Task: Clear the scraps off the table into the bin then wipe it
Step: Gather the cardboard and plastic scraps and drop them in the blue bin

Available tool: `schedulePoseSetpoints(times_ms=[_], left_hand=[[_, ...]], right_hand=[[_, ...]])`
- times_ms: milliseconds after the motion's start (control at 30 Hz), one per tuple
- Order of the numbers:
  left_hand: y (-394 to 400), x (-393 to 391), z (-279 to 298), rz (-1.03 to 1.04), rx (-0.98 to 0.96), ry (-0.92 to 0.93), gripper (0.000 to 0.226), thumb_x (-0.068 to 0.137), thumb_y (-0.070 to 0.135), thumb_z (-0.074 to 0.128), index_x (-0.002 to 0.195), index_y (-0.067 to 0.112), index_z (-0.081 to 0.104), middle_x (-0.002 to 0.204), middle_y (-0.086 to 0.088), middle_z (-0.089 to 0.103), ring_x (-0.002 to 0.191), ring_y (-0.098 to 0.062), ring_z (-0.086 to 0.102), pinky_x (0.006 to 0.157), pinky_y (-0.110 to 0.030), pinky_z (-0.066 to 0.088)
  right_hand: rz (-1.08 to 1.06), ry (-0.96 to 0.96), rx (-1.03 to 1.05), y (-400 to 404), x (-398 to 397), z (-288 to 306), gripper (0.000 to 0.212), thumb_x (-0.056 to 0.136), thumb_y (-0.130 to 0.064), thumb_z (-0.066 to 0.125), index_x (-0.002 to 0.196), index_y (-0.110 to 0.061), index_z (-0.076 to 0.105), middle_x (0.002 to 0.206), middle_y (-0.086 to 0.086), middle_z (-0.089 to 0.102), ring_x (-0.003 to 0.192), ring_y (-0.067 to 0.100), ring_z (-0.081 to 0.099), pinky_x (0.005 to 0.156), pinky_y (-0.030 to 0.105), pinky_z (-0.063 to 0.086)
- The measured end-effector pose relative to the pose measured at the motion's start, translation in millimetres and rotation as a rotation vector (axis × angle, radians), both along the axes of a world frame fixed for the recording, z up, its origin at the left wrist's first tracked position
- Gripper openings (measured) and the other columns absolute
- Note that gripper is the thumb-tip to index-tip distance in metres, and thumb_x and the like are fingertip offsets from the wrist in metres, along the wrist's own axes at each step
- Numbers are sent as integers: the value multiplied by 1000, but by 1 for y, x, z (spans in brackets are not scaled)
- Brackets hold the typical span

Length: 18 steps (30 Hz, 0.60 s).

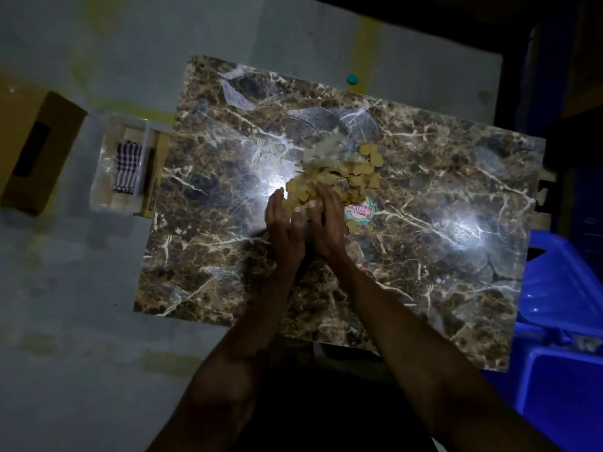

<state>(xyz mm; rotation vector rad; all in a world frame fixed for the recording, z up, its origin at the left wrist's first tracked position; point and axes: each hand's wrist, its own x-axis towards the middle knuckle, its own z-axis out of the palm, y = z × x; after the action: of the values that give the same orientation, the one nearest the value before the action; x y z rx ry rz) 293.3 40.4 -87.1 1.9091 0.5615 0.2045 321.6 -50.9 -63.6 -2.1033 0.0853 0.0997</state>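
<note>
Two hands work mid-table; far left on the floor, cardboard box (36,145), then clear tray (122,163) holding checked cloth (127,167); left hand (283,228) and right hand (326,228) cup the near edge of the tan scraps (329,181), fingers curled round the pieces; heap sits centre on marble table (228,256); round sticker (360,211) just right; blue bin (561,337) beside table's right edge.

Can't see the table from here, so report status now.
Left hand and right hand cupped round scrap pile. Scraps not binned. Round label beside pile.
</note>
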Motion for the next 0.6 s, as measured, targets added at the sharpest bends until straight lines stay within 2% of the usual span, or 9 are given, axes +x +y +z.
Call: schedulePoseSetpoints(times_ms=[100,233,333,433,600], left_hand=[[-15,-6,-2,15,-26,-60,53,109,31,45,147,-5,46,152,-19,48,142,-35,47,112,-59,41],[-17,-2,12,56,-314,26,45,105,25,50,143,0,53,145,-14,56,134,-27,55,110,-54,45],[-15,8,29,78,-499,67,43,102,15,54,144,5,54,147,-10,57,134,-23,56,112,-49,46],[-16,9,44,122,-563,15,39,103,3,54,142,1,55,147,-12,58,134,-20,57,113,-44,47],[-16,4,67,196,-634,-36,39,99,12,58,137,1,61,142,-13,62,134,-30,57,114,-55,44]], right_hand=[[-9,-30,89,10,-18,-2,41,109,-26,43,140,-3,56,147,6,55,138,19,49,118,36,37],[-171,114,402,22,-29,7,31,111,-16,48,134,2,59,138,16,62,131,31,59,111,45,47],[-234,192,500,27,-24,23,31,109,-14,50,133,3,59,136,18,64,128,33,61,106,39,50],[-285,184,507,28,-17,37,28,105,-10,52,128,2,63,130,12,68,121,19,65,98,27,51],[-217,161,530,29,-20,67,23,106,-12,51,127,-11,60,131,10,65,116,3,64,97,22,51]])
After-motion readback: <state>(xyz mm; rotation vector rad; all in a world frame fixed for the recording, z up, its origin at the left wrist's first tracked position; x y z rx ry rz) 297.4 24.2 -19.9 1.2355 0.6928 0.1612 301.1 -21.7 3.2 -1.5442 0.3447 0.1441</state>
